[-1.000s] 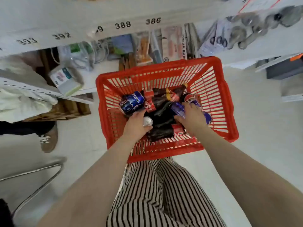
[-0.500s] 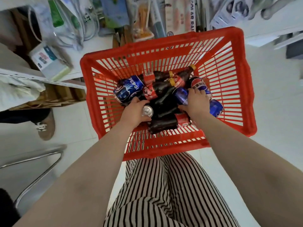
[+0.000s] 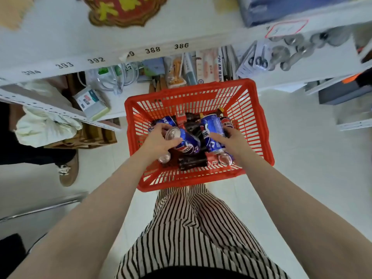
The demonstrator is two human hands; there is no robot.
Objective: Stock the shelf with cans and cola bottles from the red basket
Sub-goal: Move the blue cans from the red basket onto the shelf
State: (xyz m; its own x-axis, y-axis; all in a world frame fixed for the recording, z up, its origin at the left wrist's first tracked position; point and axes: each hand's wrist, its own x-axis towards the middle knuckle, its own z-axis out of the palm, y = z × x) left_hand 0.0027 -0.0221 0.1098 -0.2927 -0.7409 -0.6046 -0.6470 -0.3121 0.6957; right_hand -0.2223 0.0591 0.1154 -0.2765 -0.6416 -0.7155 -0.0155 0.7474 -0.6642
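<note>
A red plastic basket sits on the floor in front of my striped trousers. Inside lie blue Pepsi cans and dark cola bottles with red labels. My left hand is shut on a blue can, lifted a little with its silver top toward me. My right hand grips a second blue can, tilted up above the bottles. More cans rest at the basket's far side.
White shelves with number labels stand just beyond the basket, holding packaged goods and hanging scissors. Another person's shoe is on the floor at left. A metal chair frame sits at lower left.
Both hands have closed on cans and raised them off the pile. The view has tilted up, so the basket sits lower and the numbered shelf edge shows again.
</note>
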